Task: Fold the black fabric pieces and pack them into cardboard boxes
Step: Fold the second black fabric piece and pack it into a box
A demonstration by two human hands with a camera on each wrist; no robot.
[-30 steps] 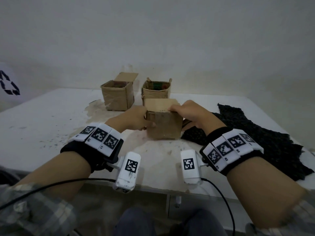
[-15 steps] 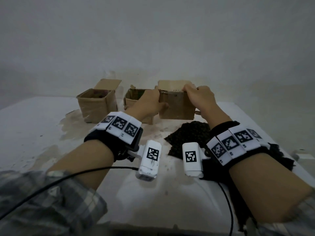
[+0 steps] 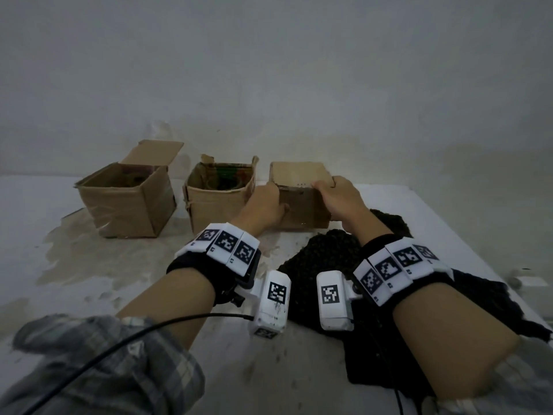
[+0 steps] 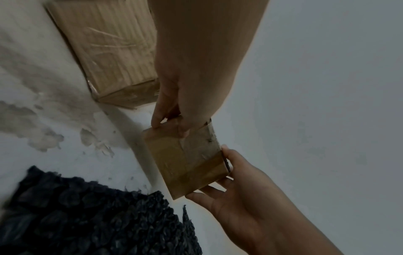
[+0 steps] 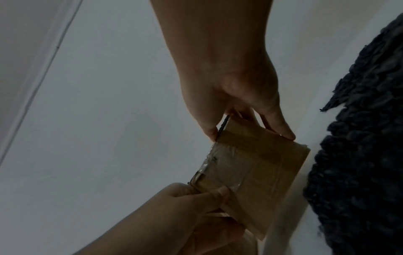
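A small closed cardboard box is at the back of the table, just right of two open boxes. My left hand grips its left side and my right hand grips its right side and top edge. In the left wrist view, the left hand pinches the taped box. The right wrist view shows the right hand pinching the same box. I cannot tell whether the box touches the table. Black knitted fabric lies spread under my right forearm.
Two open cardboard boxes stand at the back, one at the left with a raised flap and one in the middle with something coloured inside. The white table is stained near them. A wall rises right behind the boxes.
Both hands carried the closed box from the middle of the table to the back, beside the two open boxes. The fabric stayed on the table.
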